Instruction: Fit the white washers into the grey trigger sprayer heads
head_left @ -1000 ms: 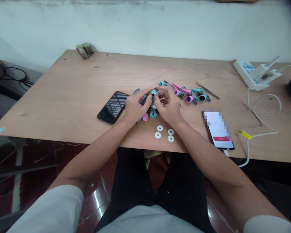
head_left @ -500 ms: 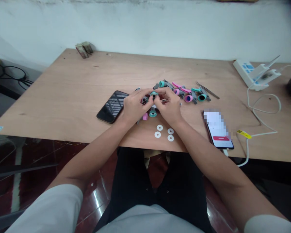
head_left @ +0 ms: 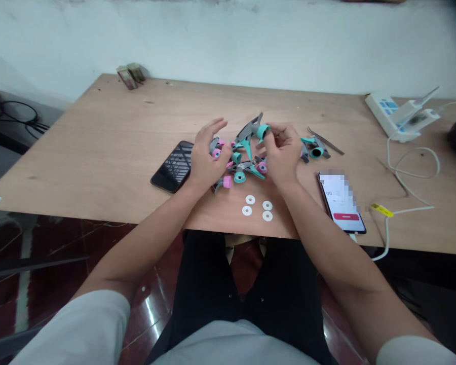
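Note:
My right hand (head_left: 283, 152) pinches a grey and teal spray-trigger head (head_left: 254, 130) and holds it raised above the table. My left hand (head_left: 206, 154) hovers with its fingers spread over a heap of grey, teal and pink trigger heads (head_left: 240, 165) and grips nothing. Three white washers (head_left: 257, 207) lie on the wood just in front of the heap. More trigger heads (head_left: 313, 147) lie to the right of my right hand, partly hidden by it.
A dark phone (head_left: 174, 166) lies left of the heap and a lit phone (head_left: 342, 203) on a white cable at the right. Tweezers (head_left: 326, 140), a power strip (head_left: 397, 116) and a small box (head_left: 131, 76) sit further back on the wooden table (head_left: 99, 142).
Both hands held one teal trigger head together low over the heap. Now they have parted: the right hand has lifted it up and right, and the left hand has let go and spread open.

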A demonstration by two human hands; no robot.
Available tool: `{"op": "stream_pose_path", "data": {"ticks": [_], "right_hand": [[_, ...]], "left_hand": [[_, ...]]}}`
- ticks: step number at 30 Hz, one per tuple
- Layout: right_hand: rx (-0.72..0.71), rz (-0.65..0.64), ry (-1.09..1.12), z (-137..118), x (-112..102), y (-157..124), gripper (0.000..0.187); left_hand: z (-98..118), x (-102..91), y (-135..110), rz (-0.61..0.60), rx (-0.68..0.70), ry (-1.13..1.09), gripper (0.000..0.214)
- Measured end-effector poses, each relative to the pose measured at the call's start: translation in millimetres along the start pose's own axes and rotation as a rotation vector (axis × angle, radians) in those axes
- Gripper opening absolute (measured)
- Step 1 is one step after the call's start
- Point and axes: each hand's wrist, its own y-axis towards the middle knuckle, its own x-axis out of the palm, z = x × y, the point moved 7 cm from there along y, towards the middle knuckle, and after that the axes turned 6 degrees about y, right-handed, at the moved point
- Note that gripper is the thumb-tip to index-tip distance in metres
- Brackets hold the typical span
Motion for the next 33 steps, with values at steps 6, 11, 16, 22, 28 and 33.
{"op": "stream_pose_path", "data": {"ticks": [6,11,16,22,28,33], "right_hand": [[-0.072,-0.067,-0.065,15,-2,9,0.047],[0.08,-0.202,0.088,15,19,-1,0.046],[0.051,-0.231,0.049,3,18,-1,0.046],[-0.15,0.019,-0.409,3,-37,21,0.027],[0.017,-0.236,-0.838,22,-28,17,0.038],[0.106,-0.371,-0.957,19,-8,13,0.051]], "left_hand": [[-1,8.3,-1,-0.07,0.013,-0.039,0.052],[3,10.9,-3,-0.133,0.023,-0.112,0.054],[-12,14.1,-1,-0.069,-0.08,-0.143,0.034],[-24,12.5,2,-0.074,-0.107,-0.037,0.034],[-25,15.3,2,-0.143,-0.097,0.195,0.033],[-21,17.0,1,-0.191,-0.096,0.221,0.032]]}}
